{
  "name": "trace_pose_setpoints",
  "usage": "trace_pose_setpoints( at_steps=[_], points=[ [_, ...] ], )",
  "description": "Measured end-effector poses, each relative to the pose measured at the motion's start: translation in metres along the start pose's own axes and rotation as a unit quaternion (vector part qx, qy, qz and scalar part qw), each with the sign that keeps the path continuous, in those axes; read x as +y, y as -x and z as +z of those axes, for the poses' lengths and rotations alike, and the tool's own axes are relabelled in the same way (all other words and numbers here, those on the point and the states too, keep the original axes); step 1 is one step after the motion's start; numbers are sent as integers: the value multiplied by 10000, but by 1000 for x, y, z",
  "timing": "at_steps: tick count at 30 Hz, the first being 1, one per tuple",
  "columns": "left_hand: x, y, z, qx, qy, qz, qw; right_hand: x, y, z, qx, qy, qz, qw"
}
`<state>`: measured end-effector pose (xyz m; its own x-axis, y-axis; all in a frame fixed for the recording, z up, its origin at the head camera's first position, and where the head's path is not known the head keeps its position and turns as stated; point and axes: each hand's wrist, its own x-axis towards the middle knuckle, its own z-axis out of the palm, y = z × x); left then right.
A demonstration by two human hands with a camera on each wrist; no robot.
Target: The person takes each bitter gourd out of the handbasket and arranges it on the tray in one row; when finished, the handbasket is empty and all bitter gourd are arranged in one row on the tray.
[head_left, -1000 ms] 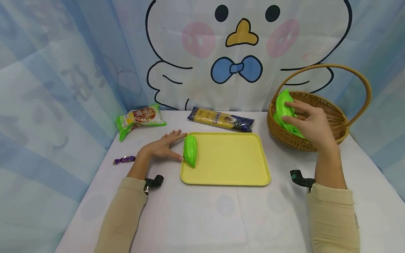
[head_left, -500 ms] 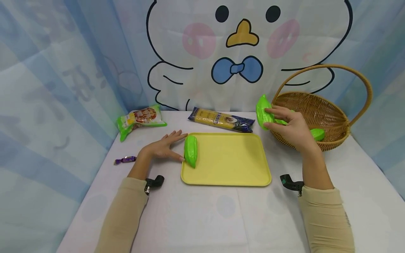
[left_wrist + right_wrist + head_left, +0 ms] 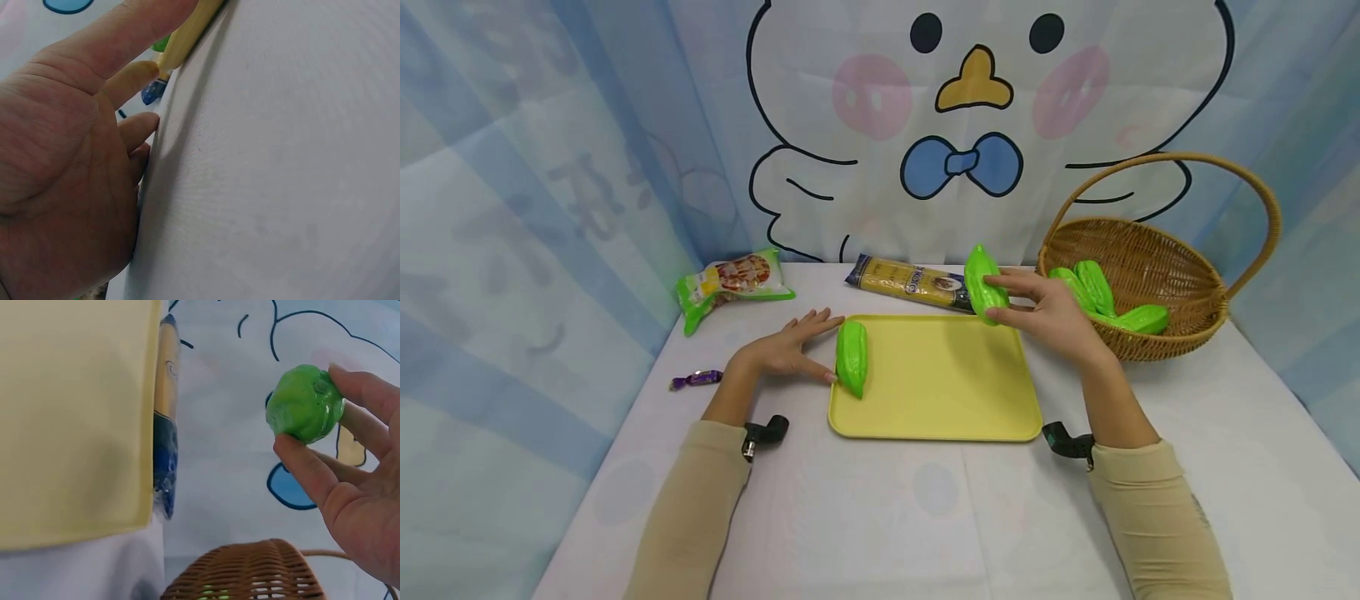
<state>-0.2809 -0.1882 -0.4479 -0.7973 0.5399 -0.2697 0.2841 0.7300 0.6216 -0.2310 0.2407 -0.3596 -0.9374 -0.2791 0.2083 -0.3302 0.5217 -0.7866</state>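
head: green vegetable (image 3: 983, 285) is held up by right hand (image 3: 1052, 317) near far right corner of yellow tray (image 3: 936, 383); tray's left edge is touched by left hand (image 3: 786, 346) | left wrist: fingers (image 3: 139, 129) are spread apart | right wrist: vegetable is clamped between fingers (image 3: 307, 470)

Head-high, we face forward and down; up close, left wrist's top and right wrist's left share the yellow tray (image 3: 936, 383).

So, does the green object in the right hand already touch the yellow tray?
No, the right wrist view shows the right hand holding the green object in the air, apart from the yellow tray.
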Motion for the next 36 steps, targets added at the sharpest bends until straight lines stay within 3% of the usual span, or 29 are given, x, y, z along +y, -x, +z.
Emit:
trace_pose_setpoints(
  at_steps=[8,15,22,36],
  points=[
    [0,-1,0,-26,18,1,10000,2,-6,20,-338,58,9,9994],
    [-2,-1,1,-1,39,5,10000,-3,-13,51,-859,184,98,9961],
    [-2,-1,2,23,23,28,10000,-10,-24,82,-1339,32,-71,9910],
    [-1,0,0,5,-73,88,9999,-10,-25,111,-2178,453,-310,9744]
  ],
)
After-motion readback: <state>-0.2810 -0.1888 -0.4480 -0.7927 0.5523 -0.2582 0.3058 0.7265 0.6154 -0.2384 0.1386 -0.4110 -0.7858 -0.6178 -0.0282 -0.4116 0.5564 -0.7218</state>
